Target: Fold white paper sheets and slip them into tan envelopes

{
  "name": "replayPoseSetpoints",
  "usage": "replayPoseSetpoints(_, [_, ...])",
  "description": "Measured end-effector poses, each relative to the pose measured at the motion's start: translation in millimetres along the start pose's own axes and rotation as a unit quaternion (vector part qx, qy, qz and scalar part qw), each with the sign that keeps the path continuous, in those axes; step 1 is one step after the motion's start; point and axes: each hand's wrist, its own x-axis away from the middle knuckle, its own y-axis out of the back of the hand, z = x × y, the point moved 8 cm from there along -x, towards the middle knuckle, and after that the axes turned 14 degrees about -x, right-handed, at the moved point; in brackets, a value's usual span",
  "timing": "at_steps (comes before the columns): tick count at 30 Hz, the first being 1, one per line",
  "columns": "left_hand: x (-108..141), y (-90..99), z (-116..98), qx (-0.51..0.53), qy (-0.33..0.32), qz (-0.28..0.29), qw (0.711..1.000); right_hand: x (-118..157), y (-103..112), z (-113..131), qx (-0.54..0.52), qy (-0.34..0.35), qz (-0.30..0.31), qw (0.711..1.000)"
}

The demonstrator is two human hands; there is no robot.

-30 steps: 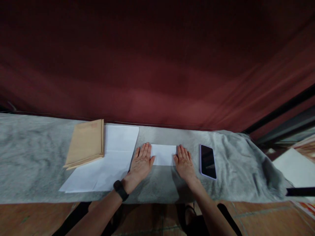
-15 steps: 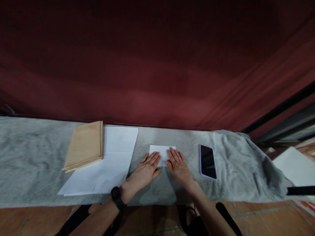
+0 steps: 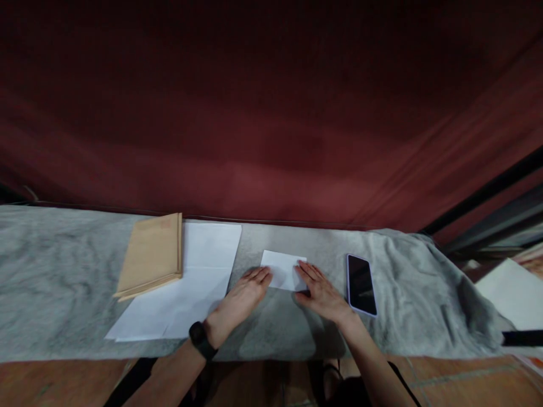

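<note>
A small folded sheet of white paper (image 3: 281,268) lies on the grey cloth, turned slightly askew. My left hand (image 3: 251,287) rests at its left edge, fingers stretched out side by side with the tips on the paper; the thumb is hidden. At the opposite edge, my right hand (image 3: 319,287) touches the paper with its fingertips, fingers extended and thumb apart. Neither hand is closed around anything. A dark watch (image 3: 202,340) is strapped on my left wrist.
Left of my hands are larger white sheets (image 3: 207,277), with several brown envelopes (image 3: 151,254) partly on top. A phone (image 3: 361,284) in a lilac case lies to the right. The grey cloth (image 3: 416,294) is wrinkled there. A dark red curtain (image 3: 271,141) hangs behind.
Both hands have slid outward from the middle of the small paper to its side edges, uncovering more of it. The paper has turned slightly clockwise.
</note>
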Motion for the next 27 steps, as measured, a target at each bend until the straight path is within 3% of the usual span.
replayPoseSetpoints(11, [-3,1.3,12,0.048,-0.003,-0.037,0.998,0,2,8,0.036,0.042,-0.072,0.996])
replayPoseSetpoints(15, [-8,17.9,23,0.102,0.045,-0.095,0.989,-3,11,8,-0.033,0.052,-0.098,0.993])
replayPoseSetpoints(18, [-10,36.1,41,0.244,0.115,-0.172,0.947,-9,24,0,-0.19,0.031,-0.135,0.972])
replayPoseSetpoints(20, [-10,37.4,54,0.366,0.175,-0.202,0.892,-12,30,-10,-0.313,-0.005,-0.179,0.933])
replayPoseSetpoints(22, [-12,27.1,63,0.471,0.227,-0.21,0.826,-15,31,-20,-0.392,-0.042,-0.22,0.892])
replayPoseSetpoints(24, [-15,8.7,65,0.538,0.259,-0.195,0.778,-17,26,-25,-0.394,-0.075,-0.244,0.883])
replayPoseSetpoints(27, [-18,-22.7,58,0.557,0.286,-0.142,0.767,-17,19,-25,-0.318,-0.112,-0.261,0.905])
